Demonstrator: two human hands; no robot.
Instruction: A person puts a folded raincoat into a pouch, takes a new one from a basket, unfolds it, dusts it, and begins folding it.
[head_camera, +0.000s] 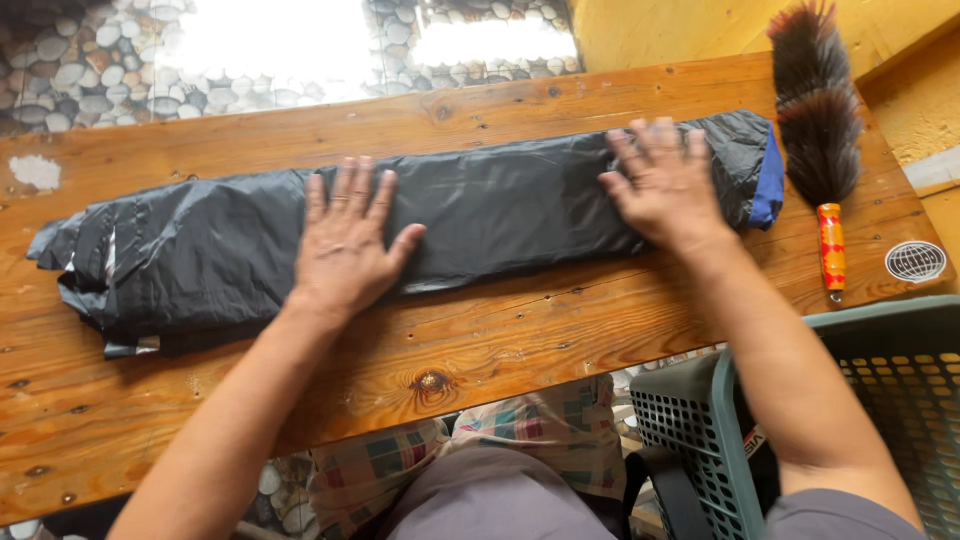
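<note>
Hands (345, 245) (665, 185) flat on black folded sheet (500, 205), table edge (480, 390) near.

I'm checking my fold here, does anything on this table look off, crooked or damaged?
The black folded fabric is ragged at its left end, where the layers bunch and stick out unevenly; the right end, with a blue edge, is neater. The wooden table has a whitish worn patch at its far left corner.
</note>
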